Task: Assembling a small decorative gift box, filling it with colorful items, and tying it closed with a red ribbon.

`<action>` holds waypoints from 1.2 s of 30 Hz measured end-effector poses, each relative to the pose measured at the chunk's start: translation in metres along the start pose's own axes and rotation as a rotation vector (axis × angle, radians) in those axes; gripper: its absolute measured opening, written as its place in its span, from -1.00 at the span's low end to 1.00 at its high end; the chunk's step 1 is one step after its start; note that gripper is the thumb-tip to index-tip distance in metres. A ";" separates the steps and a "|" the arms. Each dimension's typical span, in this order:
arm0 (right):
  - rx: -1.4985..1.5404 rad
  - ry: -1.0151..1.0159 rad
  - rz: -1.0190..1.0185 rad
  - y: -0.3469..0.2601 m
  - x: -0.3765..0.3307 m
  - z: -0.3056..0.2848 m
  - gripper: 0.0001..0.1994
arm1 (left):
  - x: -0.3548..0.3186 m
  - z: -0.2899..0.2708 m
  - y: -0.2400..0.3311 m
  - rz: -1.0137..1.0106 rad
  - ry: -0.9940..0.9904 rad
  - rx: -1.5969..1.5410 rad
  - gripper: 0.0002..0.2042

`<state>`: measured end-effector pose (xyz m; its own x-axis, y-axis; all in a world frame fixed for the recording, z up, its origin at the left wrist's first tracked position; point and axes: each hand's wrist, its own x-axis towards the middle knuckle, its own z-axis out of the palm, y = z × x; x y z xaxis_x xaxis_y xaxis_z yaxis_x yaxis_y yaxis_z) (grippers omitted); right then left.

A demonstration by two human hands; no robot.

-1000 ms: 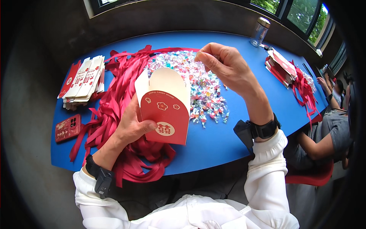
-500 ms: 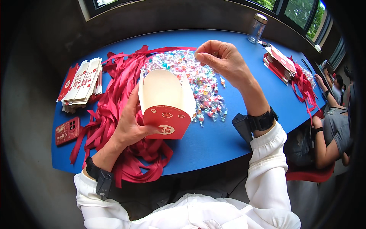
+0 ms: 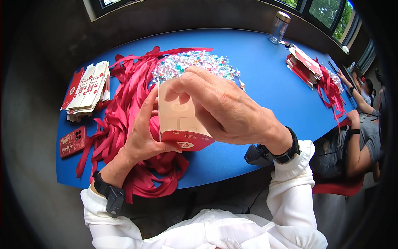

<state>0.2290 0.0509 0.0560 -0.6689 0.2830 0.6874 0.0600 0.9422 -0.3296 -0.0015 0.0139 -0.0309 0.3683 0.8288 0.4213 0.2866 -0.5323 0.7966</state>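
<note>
My left hand (image 3: pixel 141 139) grips a red paper box (image 3: pixel 199 143) with a pale inside, its thumb on the front and its fingers along the left side. The box is tilted so its mouth faces me. Over that mouth is my right hand (image 3: pixel 232 103), fingers curled inward and partly inside. Whatever those fingers hold, if anything, is hidden. Behind the box lies a heap of small wrapped candies (image 3: pixel 199 62) in shiny, colourful wrappers. Long red ribbons (image 3: pixel 128 99) spread beneath and beside my left hand.
Flattened white and red boxes (image 3: pixel 87 89) and a red phone (image 3: pixel 73 142) lie on the left of the blue table (image 3: pixel 273 91). A clear bottle (image 3: pixel 278 29) stands at the back. Further right are more boxes (image 3: pixel 304 66), ribbons (image 3: pixel 329 93) and a seated person (image 3: pixel 365 137).
My right hand has come down and toward me from above the candy heap to the box's mouth. My left hand keeps its grip, and the box has turned slightly.
</note>
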 end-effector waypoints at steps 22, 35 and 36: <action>-0.562 -0.386 1.002 0.132 -0.090 -0.081 -0.70 | 0.000 0.004 -0.006 -0.064 -0.019 -0.098 0.36; 0.121 0.128 0.700 0.081 -0.037 -0.063 -0.80 | -0.006 -0.003 -0.001 0.003 -0.020 0.020 0.40; 0.254 0.157 0.576 0.056 -0.024 -0.055 -0.81 | -0.007 -0.004 -0.003 0.008 -0.023 0.012 0.39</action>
<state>0.2893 0.1070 0.0571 -0.4647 0.7716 0.4343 0.1871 0.5650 -0.8036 -0.0087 0.0105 -0.0342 0.3904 0.8207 0.4172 0.2940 -0.5406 0.7883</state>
